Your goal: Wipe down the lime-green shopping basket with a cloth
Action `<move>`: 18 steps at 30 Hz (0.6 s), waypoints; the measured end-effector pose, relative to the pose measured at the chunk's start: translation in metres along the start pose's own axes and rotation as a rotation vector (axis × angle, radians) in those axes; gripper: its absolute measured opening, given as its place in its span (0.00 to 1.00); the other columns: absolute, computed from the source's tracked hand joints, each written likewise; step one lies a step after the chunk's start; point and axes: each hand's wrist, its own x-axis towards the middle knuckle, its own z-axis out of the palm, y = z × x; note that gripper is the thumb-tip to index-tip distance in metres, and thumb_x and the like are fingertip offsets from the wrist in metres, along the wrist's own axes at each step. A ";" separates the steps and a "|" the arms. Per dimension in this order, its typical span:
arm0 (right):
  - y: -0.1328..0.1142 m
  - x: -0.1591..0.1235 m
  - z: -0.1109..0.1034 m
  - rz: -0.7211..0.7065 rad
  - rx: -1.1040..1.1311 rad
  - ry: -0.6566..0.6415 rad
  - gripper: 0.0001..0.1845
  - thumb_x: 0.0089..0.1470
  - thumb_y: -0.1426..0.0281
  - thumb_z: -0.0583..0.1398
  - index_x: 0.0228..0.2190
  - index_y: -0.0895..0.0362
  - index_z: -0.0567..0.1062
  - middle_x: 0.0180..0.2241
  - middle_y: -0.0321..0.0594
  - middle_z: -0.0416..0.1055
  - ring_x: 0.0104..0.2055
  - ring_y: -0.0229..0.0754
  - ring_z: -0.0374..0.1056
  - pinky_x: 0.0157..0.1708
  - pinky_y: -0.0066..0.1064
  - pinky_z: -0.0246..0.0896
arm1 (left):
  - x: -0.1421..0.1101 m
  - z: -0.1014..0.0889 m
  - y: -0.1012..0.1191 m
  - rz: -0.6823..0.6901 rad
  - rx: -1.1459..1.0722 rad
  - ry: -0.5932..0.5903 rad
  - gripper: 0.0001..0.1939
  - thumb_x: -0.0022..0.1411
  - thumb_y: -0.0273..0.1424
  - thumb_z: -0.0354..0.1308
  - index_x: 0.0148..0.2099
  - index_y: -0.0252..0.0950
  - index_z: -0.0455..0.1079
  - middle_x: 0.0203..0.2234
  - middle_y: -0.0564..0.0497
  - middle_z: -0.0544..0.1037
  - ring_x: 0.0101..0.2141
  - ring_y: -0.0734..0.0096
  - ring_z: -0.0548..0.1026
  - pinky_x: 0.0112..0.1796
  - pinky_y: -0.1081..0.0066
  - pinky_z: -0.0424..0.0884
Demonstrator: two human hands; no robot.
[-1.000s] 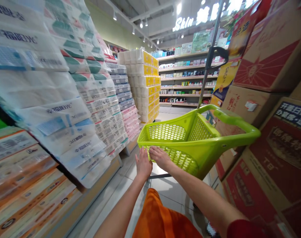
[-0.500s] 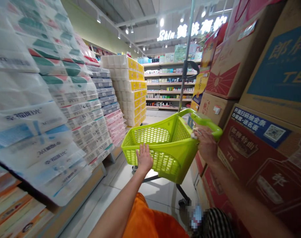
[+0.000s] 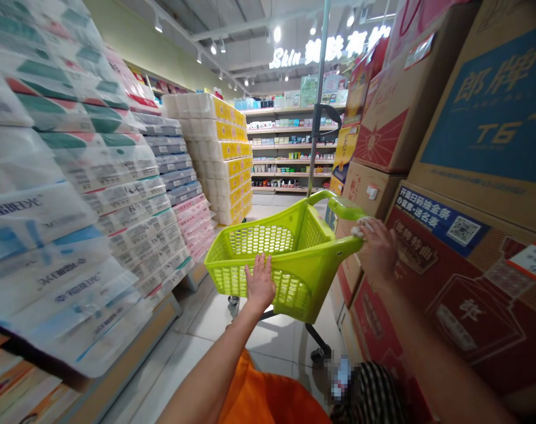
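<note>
A lime-green plastic shopping cart with honeycomb-patterned walls stands before me, its handle end to the right. My left hand lies on the near rim of the basket, fingers stretched out over the edge. At the handle's near corner, my right hand is closed on a crumpled white cloth, which touches the green plastic. Whether it is cloth or tissue is hard to tell. The basket looks bare inside where its floor and walls show.
Tissue packs are stacked high on the left, with yellow-and-white paper roll packs beyond. Cardboard boxes rise close on the right. A metal pole stands behind the cart. Stocked shelves line the back.
My right hand and the cloth have moved along the cart's side to the handle corner. My left hand stays on the rim. The whole view has shifted slightly, so the cart appears further left.
</note>
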 end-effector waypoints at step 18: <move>-0.037 0.012 0.028 -0.023 0.366 -0.080 0.20 0.46 0.79 0.48 0.36 0.57 0.74 0.38 0.44 0.71 0.42 0.42 0.65 0.45 0.36 0.61 | 0.006 -0.002 0.013 0.025 -0.013 -0.050 0.37 0.51 0.25 0.48 0.63 0.36 0.43 0.62 0.45 0.48 0.61 0.57 0.45 0.56 0.46 0.44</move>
